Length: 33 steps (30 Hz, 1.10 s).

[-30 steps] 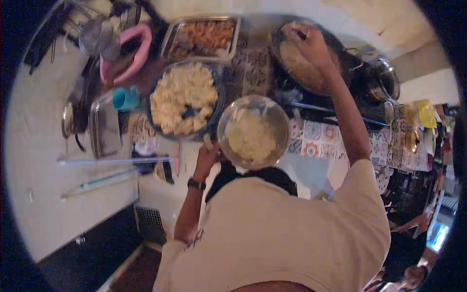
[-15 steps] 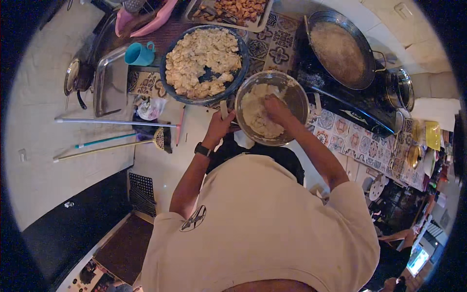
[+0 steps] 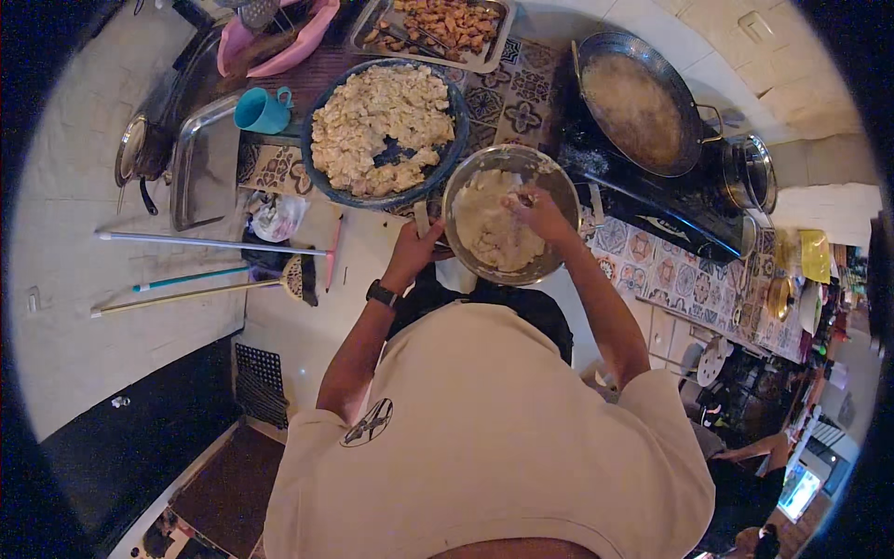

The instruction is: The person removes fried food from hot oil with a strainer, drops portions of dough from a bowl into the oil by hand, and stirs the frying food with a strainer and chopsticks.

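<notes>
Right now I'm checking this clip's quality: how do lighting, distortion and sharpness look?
Head view: dim, warm light; heavy fisheye bending the broom handles and wall, with a black rim; the steel bowl glints on its edge; the right hand in it looks slightly soft; the far right corner is dark and cluttered.

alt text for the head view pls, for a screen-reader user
Seen from above, a person's right hand reaches into a metal bowl of pale battered pieces while the left hand grips its rim. Beyond the bowl sit a blue dish heaped with similar pieces, a tray of fried food, a teal cup and a wok of oil on a stove.
</notes>
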Available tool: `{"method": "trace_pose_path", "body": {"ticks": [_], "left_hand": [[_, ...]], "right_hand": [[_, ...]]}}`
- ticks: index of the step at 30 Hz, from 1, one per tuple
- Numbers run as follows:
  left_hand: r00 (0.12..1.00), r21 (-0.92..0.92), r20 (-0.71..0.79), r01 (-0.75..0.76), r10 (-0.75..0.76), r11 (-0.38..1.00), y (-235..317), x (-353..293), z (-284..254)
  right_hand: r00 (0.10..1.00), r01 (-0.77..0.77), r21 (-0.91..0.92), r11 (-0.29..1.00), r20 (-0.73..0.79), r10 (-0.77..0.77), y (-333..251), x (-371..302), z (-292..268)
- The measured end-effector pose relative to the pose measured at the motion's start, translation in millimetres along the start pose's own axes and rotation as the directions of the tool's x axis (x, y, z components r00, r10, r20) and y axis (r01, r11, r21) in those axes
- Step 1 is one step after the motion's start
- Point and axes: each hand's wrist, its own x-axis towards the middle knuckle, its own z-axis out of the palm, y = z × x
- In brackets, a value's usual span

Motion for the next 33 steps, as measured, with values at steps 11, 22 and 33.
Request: {"method": "trace_pose_path", "body": {"ticks": [11, 22, 33], "left_hand": [[0.999, 0.065, 0.021, -0.028, 0.027, 0.997, 5, -4, 0], [1.000, 0.066, 0.016, 0.009, -0.010, 0.998, 3, -1, -4], [1.000, 0.046, 0.020, 0.017, -0.018, 0.999, 8, 0, 1]], "right_hand": [[0.998, -0.043, 0.483, 0.874, -0.028, 0.064, 6, -5, 0], [0.994, 0.051, 0.222, 0.974, -0.105, -0.028, 16, -7, -8], [0.991, -0.031, 0.427, 0.904, -0.104, 0.084, 4, -6, -10]]}}
